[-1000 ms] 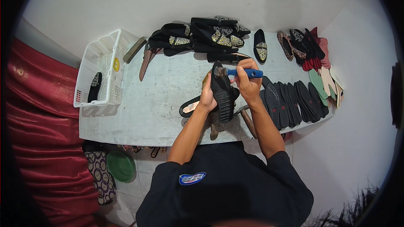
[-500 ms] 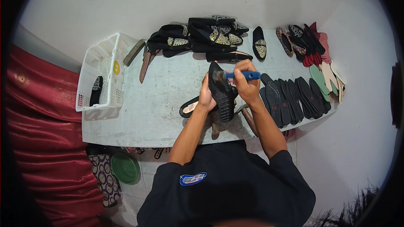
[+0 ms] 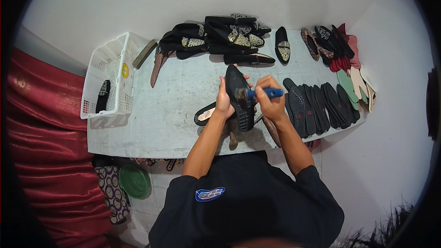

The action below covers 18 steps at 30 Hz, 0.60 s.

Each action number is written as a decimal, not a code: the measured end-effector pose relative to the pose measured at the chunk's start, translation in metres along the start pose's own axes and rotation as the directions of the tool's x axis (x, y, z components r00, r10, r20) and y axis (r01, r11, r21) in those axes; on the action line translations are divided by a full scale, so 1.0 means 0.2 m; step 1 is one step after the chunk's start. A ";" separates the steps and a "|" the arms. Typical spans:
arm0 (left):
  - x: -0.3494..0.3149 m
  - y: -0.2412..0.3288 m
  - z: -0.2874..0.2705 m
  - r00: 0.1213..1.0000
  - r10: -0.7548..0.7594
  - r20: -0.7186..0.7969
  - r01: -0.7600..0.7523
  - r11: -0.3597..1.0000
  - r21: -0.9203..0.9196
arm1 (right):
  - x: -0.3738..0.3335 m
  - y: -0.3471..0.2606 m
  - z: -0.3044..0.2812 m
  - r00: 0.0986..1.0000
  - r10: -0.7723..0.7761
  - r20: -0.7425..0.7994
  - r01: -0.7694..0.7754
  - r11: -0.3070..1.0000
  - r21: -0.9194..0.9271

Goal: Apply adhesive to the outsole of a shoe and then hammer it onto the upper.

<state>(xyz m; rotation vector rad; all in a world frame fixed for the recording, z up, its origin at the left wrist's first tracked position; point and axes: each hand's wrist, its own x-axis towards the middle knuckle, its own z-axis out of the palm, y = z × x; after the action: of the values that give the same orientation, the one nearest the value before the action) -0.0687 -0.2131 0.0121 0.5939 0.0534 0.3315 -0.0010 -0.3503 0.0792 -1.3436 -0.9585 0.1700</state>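
My left hand [image 3: 224, 102] is closed round a black shoe [image 3: 238, 82], held sole up with its toe pointing away from me. A paintbrush [image 3: 271, 93] with a blue handle is gripped in my right hand [image 3: 270, 101]. Its bristles touch the sole near the middle. Beneath my left wrist another black shoe [image 3: 202, 117] with a pale insole lies on the table, partly covered. A hammer [image 3: 271, 131] rests by my right forearm, and a wooden piece [image 3: 234, 141] lies under the held shoe.
Black shoes [image 3: 206, 39] with patterned tops are heaped along the back of the white table [image 3: 138, 138]. Several black soles [image 3: 303, 110] stand in a row at the right, near pale and green insoles [image 3: 351, 89]. A white basket [image 3: 124, 78] holds one shoe at the left.
The brush has moved down the sole, from the toe part toward the middle. My left hand still holds the shoe, and the whole view has shifted slightly.
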 end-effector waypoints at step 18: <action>-0.01 0.01 0.05 0.999 0.032 0.008 -0.032 0.999 -0.016 | 0.16 -0.01 0.02 0.998 0.028 -0.063 -0.027 1.000 0.013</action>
<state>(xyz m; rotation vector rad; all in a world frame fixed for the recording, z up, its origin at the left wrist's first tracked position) -0.0703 -0.2181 0.0202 0.5804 0.0338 0.3600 0.0163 -0.3283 0.0967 -1.3433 -0.8848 0.1530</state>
